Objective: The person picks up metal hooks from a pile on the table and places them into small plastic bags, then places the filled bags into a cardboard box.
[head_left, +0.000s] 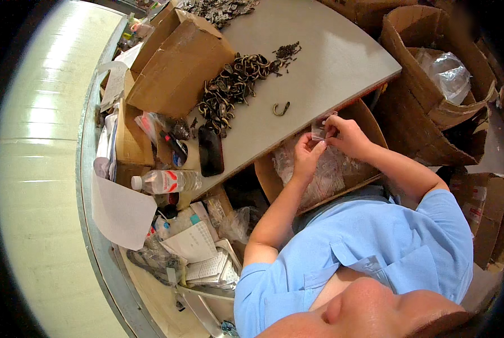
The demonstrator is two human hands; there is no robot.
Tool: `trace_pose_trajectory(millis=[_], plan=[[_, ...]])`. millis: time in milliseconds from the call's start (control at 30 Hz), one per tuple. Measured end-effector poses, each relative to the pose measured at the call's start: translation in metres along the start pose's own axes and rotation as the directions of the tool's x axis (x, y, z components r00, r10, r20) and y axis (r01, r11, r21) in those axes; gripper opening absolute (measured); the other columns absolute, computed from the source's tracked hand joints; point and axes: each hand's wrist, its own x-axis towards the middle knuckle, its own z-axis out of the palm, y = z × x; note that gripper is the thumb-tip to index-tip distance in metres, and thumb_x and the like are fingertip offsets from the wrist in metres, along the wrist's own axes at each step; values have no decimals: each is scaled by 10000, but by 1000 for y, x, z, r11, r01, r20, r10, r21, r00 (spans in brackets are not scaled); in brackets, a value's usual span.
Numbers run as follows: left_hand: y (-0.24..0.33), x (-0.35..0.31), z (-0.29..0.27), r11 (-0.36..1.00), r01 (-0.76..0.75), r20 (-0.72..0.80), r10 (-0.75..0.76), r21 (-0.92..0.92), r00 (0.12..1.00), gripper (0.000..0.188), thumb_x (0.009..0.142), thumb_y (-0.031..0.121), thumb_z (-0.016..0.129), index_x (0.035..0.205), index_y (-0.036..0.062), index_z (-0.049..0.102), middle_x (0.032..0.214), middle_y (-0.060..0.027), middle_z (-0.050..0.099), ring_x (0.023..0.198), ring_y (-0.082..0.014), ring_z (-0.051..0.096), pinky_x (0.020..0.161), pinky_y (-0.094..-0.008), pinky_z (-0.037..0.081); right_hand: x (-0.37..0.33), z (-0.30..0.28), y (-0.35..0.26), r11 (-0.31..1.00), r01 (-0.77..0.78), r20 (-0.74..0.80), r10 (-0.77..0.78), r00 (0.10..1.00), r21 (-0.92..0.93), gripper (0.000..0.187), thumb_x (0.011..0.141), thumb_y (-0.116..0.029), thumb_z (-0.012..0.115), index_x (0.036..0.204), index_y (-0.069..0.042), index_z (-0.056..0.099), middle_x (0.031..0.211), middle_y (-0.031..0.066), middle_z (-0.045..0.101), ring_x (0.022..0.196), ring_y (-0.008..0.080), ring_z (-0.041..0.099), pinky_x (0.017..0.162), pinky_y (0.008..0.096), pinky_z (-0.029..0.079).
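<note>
Above an open carton at my lap, a small clear plastic bag is pinched between my two hands. My left hand grips its lower edge with thumb and fingers. At its other side my right hand is closed on it too; what lies inside the bag is too small to make out. Many more clear plastic bags fill the carton beneath. On the table just beyond lies a single curved hook-like metal piece, with a heap of similar dark and brassy pieces farther left.
Small dark screws lie beside the heap. A black phone, a water bottle and a cardboard box line the table's left side. Large cartons crowd the right. Papers and bags are stacked at lower left.
</note>
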Motion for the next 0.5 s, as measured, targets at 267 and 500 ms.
trace_pose_trajectory(millis=[267, 500], plan=[[-8, 3, -7, 998, 47, 81, -43, -49, 996, 112, 885, 101, 572, 936, 6, 603, 905, -46, 623, 812, -115, 593, 755, -287, 503, 4, -5, 12, 983, -165, 172, 149, 974, 82, 245, 668, -27, 703, 842, -3, 533, 702, 107, 581, 661, 151, 565, 613, 291, 471], [0, 0, -5, 934, -90, -14, 101, 345, 995, 181, 885, 148, 582, 809, -10, 624, 734, -40, 642, 656, -108, 588, 624, -271, 488, -1, 3, 4, 999, 19, 81, -16, 997, -43, 194, 719, 4, 643, 869, -21, 522, 758, 134, 593, 712, 250, 596, 628, 338, 473]])
